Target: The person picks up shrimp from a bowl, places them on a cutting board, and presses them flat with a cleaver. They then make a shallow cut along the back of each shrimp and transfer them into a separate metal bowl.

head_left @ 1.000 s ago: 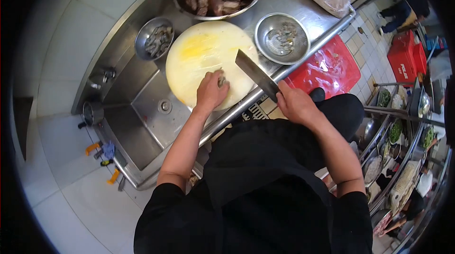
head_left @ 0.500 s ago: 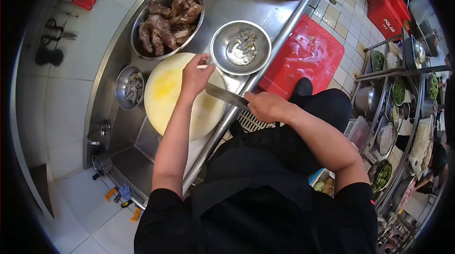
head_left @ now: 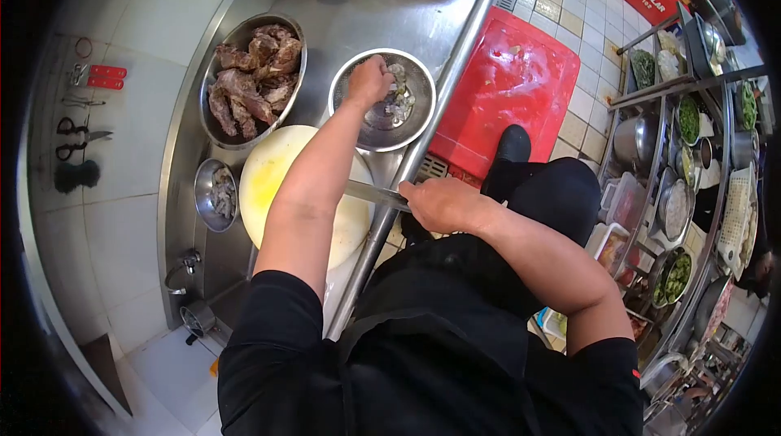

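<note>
Two hands work at a steel counter (head_left: pixel 358 5). Upper centre of the frame, the left hand (head_left: pixel 368 80) reaches into a metal bowl (head_left: pixel 419 82), fingers curled; whether they grip the pale pieces inside cannot be told. At centre, the right hand (head_left: pixel 439 202) is wrapped tight around a knife (head_left: pixel 368 193) lying over the round cutting board (head_left: pixel 272 167)
</note>
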{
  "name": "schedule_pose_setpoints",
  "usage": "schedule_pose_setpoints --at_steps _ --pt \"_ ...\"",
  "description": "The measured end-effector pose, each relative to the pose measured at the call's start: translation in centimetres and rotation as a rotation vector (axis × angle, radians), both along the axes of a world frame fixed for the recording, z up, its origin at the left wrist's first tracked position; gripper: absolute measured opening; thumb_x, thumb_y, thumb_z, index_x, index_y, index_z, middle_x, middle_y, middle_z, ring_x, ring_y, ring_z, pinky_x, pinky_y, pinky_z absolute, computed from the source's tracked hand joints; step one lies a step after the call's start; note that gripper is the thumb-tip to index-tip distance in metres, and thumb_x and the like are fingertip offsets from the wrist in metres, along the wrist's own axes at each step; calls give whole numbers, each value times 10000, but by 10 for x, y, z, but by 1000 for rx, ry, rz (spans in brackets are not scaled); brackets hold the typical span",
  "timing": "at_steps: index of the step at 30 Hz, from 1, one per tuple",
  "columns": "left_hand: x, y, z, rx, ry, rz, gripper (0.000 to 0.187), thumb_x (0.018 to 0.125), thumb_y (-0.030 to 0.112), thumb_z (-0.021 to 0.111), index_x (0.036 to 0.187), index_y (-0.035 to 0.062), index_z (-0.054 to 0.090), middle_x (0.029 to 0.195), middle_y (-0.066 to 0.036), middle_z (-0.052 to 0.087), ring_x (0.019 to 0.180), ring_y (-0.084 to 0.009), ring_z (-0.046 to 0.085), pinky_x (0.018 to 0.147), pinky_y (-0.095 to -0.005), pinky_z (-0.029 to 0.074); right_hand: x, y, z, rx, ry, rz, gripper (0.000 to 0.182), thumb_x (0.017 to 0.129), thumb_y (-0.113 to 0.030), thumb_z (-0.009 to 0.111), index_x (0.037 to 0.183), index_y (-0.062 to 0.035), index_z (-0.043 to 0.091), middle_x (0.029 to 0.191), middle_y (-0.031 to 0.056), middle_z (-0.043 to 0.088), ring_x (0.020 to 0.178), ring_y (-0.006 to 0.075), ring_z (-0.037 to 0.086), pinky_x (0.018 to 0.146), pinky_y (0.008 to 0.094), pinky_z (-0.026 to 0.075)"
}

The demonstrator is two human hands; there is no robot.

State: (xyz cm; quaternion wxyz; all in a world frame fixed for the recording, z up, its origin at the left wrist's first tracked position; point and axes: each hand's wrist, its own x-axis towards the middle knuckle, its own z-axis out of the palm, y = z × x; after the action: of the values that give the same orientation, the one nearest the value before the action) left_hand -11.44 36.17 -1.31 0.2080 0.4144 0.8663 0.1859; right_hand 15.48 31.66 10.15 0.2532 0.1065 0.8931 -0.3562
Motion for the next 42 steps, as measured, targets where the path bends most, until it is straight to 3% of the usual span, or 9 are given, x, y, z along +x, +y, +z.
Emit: schedule_pose_setpoints --at_steps 6,9,13,22,24,28,32,36,42 --pt "-15 -15 -27 159 -111 27 221 779 201 763 866 66 611 828 -113 696 823 -269 683 755 -383 540 -5 5 7 6 -48 18 336 934 -121 480 1241 -5 550 999 262 695 952 441 685 809 552 537" --pt "-15 -16 -22 408 -822 374 127 894 149 677 919 70 581 877 -37 614 809 -168 648 714 -338 594 -8 5 1 7 -42 22 339 947 -141 463 1244 -3 549 1017 273 689 979 446 676 833 558 527" --pt "-22 -61 19 588 -1204 379 70 942 129 613 976 98 560 913 -22 601 771 -145 603 751 -362 604 -10 4 -3 20 -7 26 331 955 -154 452 1229 4 549 1015 286 686 981 455 669 841 567 516" --pt "-10 -92 48 646 -1158 327 165 905 70 677 1032 75 572 956 -62 671 817 -155 659 750 -307 578 -22 -1 -11 70 99 64 277 974 -197 503 1131 30 531 900 297 678 900 473 663 804 578 508" --pt "-12 -87 53 549 -734 66 165 893 64 703 1000 83 578 903 -18 673 803 -136 650 782 -280 551 -25 -5 -14 70 120 63 286 977 -198 502 1142 34 523 894 300 676 897 478 662 806 577 507" --pt "-17 -104 82 689 -990 158 169 924 68 685 1042 76 563 971 -72 713 909 -154 696 767 -261 533 -25 -9 -21 65 134 49 294 981 -201 499 1150 38 513 900 305 674 903 481 659 810 576 505" --pt "-16 -171 98 747 -962 252 248 939 65 667 1153 51 543 1038 -122 711 987 -212 701 840 -318 557 -20 -8 -24 58 139 37 295 989 -215 499 1152 31 496 899 322 657 906 498 642 804 587 490" --pt "6 -268 84 795 -833 499 289 906 46 678 1162 37 543 998 -139 711 929 -193 692 832 -324 544 -10 -8 -19 6 199 6 288 994 -226 510 1146 17 487 894 331 640 894 517 621 783 595 471" --pt "94 -349 16 692 -960 707 299 881 73 726 1130 40 565 926 -112 736 833 -169 695 765 -310 550 2 -20 -1 10 141 -51 285 994 -212 490 1166 15 486 914 342 641 922 525 615 823 613 452"
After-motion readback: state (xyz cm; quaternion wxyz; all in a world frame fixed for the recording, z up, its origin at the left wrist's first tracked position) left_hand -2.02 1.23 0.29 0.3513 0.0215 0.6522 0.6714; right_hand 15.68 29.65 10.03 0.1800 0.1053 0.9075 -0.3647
